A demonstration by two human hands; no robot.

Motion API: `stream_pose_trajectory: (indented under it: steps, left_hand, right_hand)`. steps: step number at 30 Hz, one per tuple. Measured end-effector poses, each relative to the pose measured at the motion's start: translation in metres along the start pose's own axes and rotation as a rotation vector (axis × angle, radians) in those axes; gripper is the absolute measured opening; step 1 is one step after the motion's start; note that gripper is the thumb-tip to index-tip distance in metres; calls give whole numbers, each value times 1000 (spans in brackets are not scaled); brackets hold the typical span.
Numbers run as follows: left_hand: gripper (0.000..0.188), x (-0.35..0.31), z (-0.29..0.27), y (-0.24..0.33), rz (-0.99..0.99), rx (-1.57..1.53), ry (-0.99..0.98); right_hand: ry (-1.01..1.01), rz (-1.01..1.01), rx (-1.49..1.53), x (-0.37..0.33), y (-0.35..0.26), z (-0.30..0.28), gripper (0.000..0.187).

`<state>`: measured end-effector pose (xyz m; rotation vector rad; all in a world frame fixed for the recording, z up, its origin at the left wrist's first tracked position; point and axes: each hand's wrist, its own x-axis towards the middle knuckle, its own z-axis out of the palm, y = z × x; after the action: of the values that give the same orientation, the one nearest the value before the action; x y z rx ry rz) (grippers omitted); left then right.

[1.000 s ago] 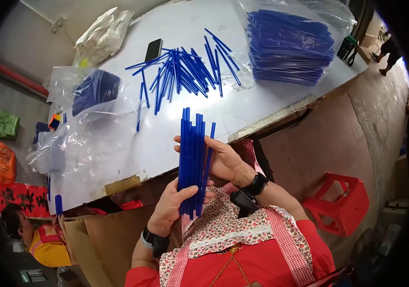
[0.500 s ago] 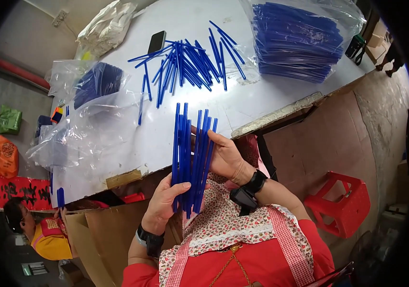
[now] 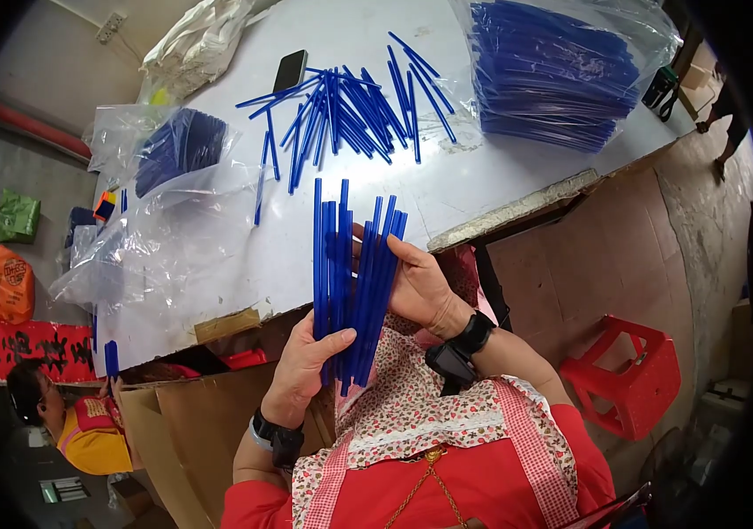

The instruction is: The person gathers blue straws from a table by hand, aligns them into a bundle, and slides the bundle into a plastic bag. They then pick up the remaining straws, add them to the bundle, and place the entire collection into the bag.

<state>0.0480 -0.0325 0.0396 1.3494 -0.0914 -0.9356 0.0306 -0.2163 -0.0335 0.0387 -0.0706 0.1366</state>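
A loose bundle of thin blue plastic tubes (image 3: 333, 264) stands nearly upright between my hands, its upper ends uneven and fanned slightly apart. My left hand (image 3: 306, 357) is closed round the lower left part, thumb across the front. My right hand (image 3: 418, 284) grips the bundle's right side higher up, with its thumb in front and fingers partly hidden behind the tubes. Beyond them on the white table (image 3: 456, 189), a scattered pile of similar blue tubes (image 3: 363, 115) lies in several directions.
A big clear bag of blue tubes (image 3: 552, 79) sits at the far right; a smaller bagged stack (image 3: 181, 150) lies left. A phone (image 3: 290, 70) touches the pile's edge. A red stool (image 3: 627, 375) stands right. Another person (image 3: 90, 428) is at lower left.
The bundle has shifted slightly up and left at its top. Its right-hand tubes sit closer together, and some tubes now stick up higher. Both hands keep their grip.
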Motion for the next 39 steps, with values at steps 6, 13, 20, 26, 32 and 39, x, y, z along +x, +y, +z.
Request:
stream_pose_trajectory:
  steps: [6, 13, 20, 26, 32, 39]
  left_hand:
    - [37, -1, 1, 6, -46, -48, -47]
    - [36, -1, 1, 1, -50, -35, -22]
    - [35, 7, 10, -21, -146, -58, -26]
    - [37, 12, 7, -33, -33, 99, -110]
    - [33, 1, -3, -11, -124, -376, -306]
    - [36, -9, -7, -1, -72, -178, -142]
  right_hand:
    - [-22, -4, 39, 1, 0, 1, 51]
    - [-30, -12, -7, -2, 0, 1, 49]
    - [188, 39, -496, 6, 17, 12, 50]
    - [226, -116, -940, 6, 27, 21, 49]
    - [-28, 141, -265, 4, 6, 20, 47]
    - [18, 41, -416, 1, 6, 22, 45]
